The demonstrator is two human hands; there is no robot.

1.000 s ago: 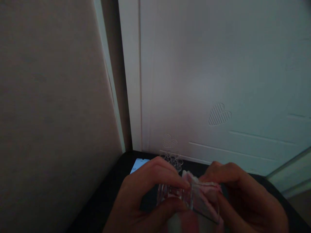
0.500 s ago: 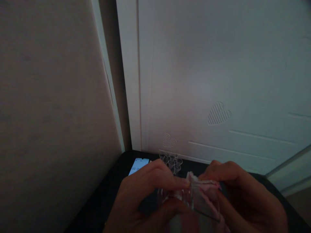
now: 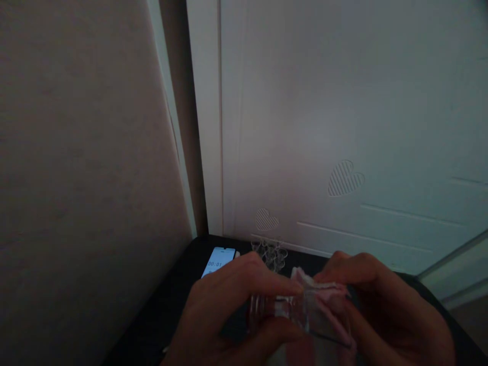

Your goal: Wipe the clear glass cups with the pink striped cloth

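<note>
My left hand (image 3: pixel 229 297) is closed around the narrow stem of a small clear footed glass (image 3: pixel 282 307), thumb below and fingers above. The glass lies on its side, its wide bowl facing right. A pink and white cloth (image 3: pixel 301 353) is bunched inside the bowl and over its rim, and hangs down below. My right hand (image 3: pixel 392 300) pinches the cloth at the rim, its fingertips partly hidden by the fabric and the glass.
Behind my hands, several small clear glasses (image 3: pixel 271 255) stand on the black tabletop (image 3: pixel 152 320). A phone (image 3: pixel 217 260) with a lit timer lies to their left. A white panel with heart shapes (image 3: pixel 346 178) rises behind, and a wall (image 3: pixel 84 178) at left.
The glass and both hands have shifted slightly to the right, with the grips unchanged. The view has moved a little, so the phone shows more of its timer.
</note>
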